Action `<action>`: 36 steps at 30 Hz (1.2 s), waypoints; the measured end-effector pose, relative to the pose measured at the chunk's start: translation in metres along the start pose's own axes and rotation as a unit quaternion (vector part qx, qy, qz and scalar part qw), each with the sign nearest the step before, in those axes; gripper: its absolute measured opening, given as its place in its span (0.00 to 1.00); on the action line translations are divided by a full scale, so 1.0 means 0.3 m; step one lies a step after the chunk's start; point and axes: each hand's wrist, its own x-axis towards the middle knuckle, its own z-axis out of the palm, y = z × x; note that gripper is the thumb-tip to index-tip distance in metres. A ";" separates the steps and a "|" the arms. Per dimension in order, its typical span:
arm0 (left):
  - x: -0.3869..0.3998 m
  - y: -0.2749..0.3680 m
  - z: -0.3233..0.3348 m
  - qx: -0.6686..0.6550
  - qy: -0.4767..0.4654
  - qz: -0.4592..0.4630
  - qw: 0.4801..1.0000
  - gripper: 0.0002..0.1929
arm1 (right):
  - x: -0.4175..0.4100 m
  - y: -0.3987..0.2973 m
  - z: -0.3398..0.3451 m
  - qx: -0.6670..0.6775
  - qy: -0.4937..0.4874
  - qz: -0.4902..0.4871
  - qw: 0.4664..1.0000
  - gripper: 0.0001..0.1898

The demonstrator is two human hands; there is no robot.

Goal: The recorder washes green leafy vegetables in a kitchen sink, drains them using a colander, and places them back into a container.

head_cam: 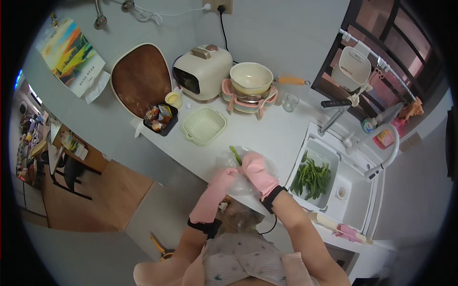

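Observation:
Both of my hands wear pink rubber gloves and meet over a clear plastic bag (247, 187) spread at the counter's front edge. My right hand (254, 168) is closed around a green vegetable stalk (235, 154), whose end sticks out to the left of the fingers. Curled fingers of my left hand (226, 176) come up against the right glove; what they pinch is hidden. To the right, leafy greens (313, 178) lie in a white basin (331, 152) set in the sink. A pale green plastic basket (204, 125) stands beyond my left hand.
A black tray of packets (161, 119) and a yellow cup (174, 99) stand at the counter's left end. Farther back are a cream countertop appliance (204, 71), a cream pan (251, 77) on stacked dishes, and a glass (291, 103). An open bin bag (238, 216) hangs below the counter edge.

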 end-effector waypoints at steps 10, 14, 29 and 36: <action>0.150 -0.222 0.031 -0.040 0.024 0.093 0.995 0.16 | -0.054 0.156 -0.219 0.661 -0.155 0.031 0.734 0.04; 0.021 -0.068 -0.032 -0.013 -0.023 0.063 0.998 0.19 | -0.120 0.104 -0.326 0.688 0.081 -0.087 0.716 0.10; -0.301 0.359 -0.456 -0.062 -0.180 0.103 0.976 0.16 | -0.303 0.308 -0.494 0.671 0.036 -0.044 0.740 0.10; -0.296 0.472 -0.230 -0.237 -0.331 0.434 0.804 0.24 | -0.368 0.085 -0.523 0.694 -0.173 -0.093 0.693 0.16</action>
